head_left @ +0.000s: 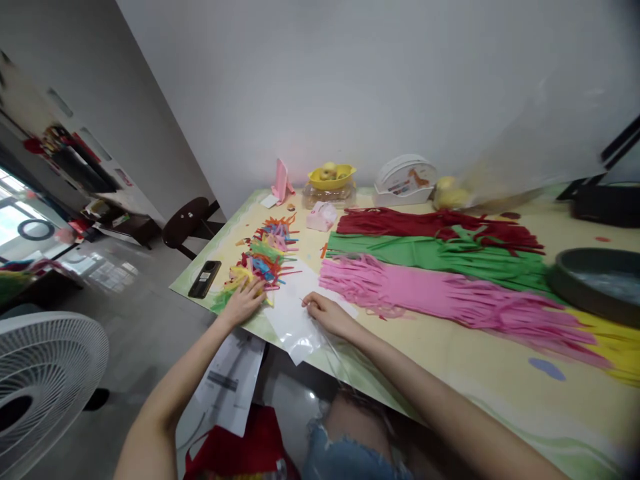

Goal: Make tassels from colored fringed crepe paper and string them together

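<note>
My left hand (pixel 245 301) rests with fingers spread on the near end of a heap of short coloured strips (pixel 265 257) at the table's left edge. My right hand (pixel 325 312) lies on a clear plastic bag (pixel 293 313) that hangs over the table edge; its fingers are curled in a pinch, and what they hold is too small to make out. Just right of that hand lies a long pile of pink fringed strips (pixel 425 293), with green strips (pixel 440 257) and red strips (pixel 435 223) beyond it.
A black phone (pixel 205 279) lies near the left corner. At the back stand a yellow fruit bowl (pixel 331 176), a pink tissue pack (pixel 321 217) and a white box (pixel 405 180). A dark round pan (pixel 595 283) sits at the right. A white fan (pixel 45 380) stands on the floor.
</note>
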The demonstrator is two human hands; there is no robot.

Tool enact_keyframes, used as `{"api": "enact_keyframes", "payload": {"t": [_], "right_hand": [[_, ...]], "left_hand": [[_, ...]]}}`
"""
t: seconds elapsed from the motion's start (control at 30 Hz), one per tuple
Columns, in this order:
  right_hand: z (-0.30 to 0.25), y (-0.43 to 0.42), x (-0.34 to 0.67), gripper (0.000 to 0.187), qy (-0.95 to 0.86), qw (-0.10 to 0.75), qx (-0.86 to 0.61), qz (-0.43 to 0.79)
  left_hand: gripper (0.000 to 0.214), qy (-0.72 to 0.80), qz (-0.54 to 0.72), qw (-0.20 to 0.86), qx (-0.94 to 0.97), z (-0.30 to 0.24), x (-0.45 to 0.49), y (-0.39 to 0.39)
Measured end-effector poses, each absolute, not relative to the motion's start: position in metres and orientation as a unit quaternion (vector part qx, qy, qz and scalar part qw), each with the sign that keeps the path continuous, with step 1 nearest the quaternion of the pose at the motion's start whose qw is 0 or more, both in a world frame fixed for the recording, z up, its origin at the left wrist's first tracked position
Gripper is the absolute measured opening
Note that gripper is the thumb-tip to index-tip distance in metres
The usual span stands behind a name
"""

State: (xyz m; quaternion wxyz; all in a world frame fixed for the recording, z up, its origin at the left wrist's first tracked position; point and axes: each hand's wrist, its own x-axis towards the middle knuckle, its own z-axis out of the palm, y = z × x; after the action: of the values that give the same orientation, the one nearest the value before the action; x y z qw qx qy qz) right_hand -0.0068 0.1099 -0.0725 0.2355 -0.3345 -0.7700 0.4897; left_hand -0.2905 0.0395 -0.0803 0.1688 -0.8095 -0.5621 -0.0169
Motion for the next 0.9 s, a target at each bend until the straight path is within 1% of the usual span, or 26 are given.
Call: {"api": "enact_keyframes", "payload": {"t": [0.07, 0.17, 0.3, 0.53, 0.7, 0.9], "right_hand": [[-0.071, 0.124, -0.029, 0.018, -0.790, 0.214, -0.353, 0.454], [-0.069, 0.142, -0.057, 0.015, -0.810, 0.181, -0.378, 0.410], [-0.069, 0.164, -0.083, 0.025, -0.822, 0.166, -0.414, 0.354], [-0.076, 0.192, -0.106, 0.028, -0.836, 0.161, -0.445, 0.279], [-0.079, 0.201, -0.118, 0.031, -0.844, 0.147, -0.451, 0.251], [-0.080, 0.180, -0.127, 0.028, -0.871, 0.139, -0.388, 0.266]], "left_hand": [[0.027, -0.552, -0.014, 0.163, -0.818, -0.083, -0.293, 0.048], [0.032, -0.561, -0.021, 0.158, -0.812, -0.088, -0.295, 0.058], [0.042, -0.590, -0.044, 0.158, -0.791, -0.093, -0.294, 0.066], [0.034, -0.601, -0.070, 0.154, -0.781, -0.092, -0.291, 0.072], [0.041, -0.585, -0.060, 0.153, -0.794, -0.093, -0.292, 0.076], [0.044, -0.587, -0.066, 0.175, -0.788, -0.096, -0.298, 0.078]]}}
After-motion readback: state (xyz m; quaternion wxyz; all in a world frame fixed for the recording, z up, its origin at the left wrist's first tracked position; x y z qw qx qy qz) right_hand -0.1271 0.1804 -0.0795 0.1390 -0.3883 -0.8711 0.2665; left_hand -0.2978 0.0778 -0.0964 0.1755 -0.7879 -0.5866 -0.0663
